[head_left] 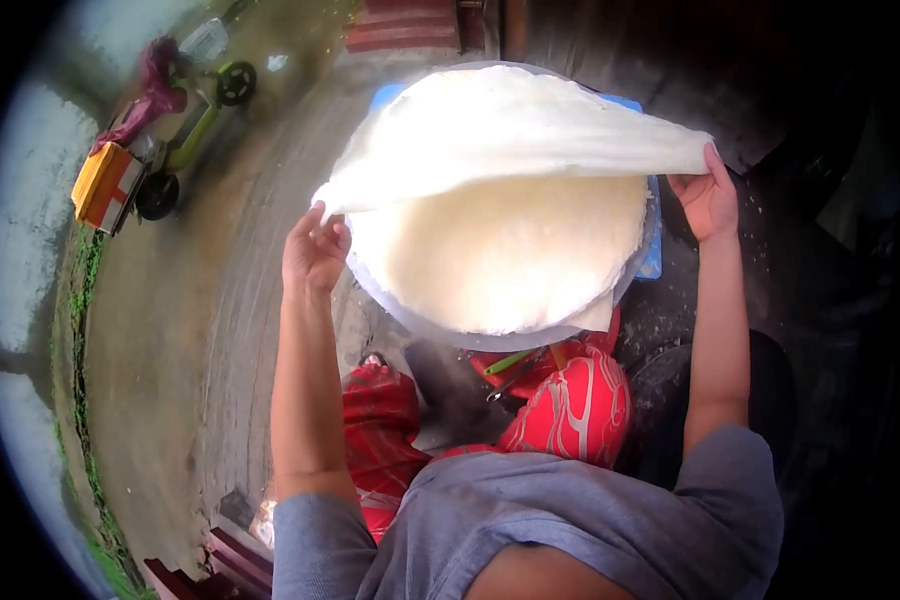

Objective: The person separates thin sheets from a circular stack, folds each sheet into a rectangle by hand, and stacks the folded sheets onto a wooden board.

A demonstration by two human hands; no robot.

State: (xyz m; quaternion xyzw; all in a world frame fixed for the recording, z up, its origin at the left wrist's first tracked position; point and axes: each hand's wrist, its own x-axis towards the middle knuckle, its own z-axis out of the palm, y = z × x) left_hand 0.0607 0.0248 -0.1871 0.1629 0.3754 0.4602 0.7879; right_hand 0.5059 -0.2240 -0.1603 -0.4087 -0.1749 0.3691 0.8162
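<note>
A large thin white sheet (515,125), which looks like dough, is held up by its near edge, stretched between both my hands. Its far part still lies over a round, pale stack of similar sheets (500,265). My left hand (316,252) pinches the sheet's left corner. At the right corner, my right hand (708,205) grips the edge between thumb and fingers. Beneath the stack is a round grey tray (395,312), which rests on something blue (654,250). A flap of sheet (598,316) hangs at the tray's near right edge.
Below the tray, near my knees in red patterned trousers (575,405), is a green-handled tool (508,362). To the far left stands a green-and-black wheeled vehicle (195,130) beside an orange and white box (108,187). Red steps (402,28) are at the back.
</note>
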